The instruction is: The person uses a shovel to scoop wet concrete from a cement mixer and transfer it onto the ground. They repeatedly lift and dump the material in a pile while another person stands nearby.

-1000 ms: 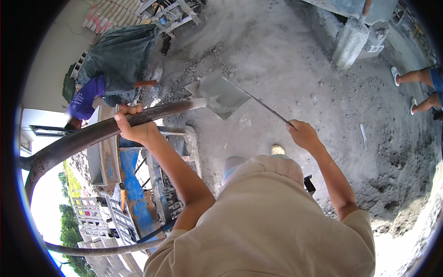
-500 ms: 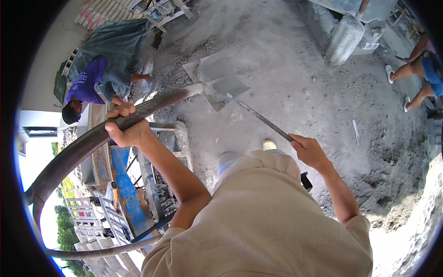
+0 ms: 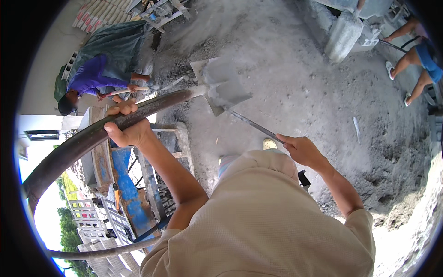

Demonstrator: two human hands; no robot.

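My left hand point(image 3: 129, 128) is wrapped round the thick dark handle of a shovel point(image 3: 154, 105). The handle rises close to the camera and runs off toward the left rim. Its flat grey blade point(image 3: 230, 87), dusty with grey residue, is tilted and held out ahead of me over the ground. In my closed right hand point(image 3: 302, 151) is a thin dark metal rod point(image 3: 254, 123). The rod's far end meets the blade's near edge and seems to go behind it; whether they touch I cannot tell.
At left, a person in a purple shirt point(image 3: 87, 76) bends with a long-handled tool point(image 3: 134, 89). Another person in blue shorts point(image 3: 429, 60) stands far right. A concrete block point(image 3: 344, 37) lies ahead. Beside my left arm are a worn frame point(image 3: 182, 143) and a blue metal sheet point(image 3: 122, 161).
The blade has tilted and shifted slightly right. My right hand moved left, taking the rod's tip from the blade's face to its near edge. The purple-shirted person's tool has come into sight.
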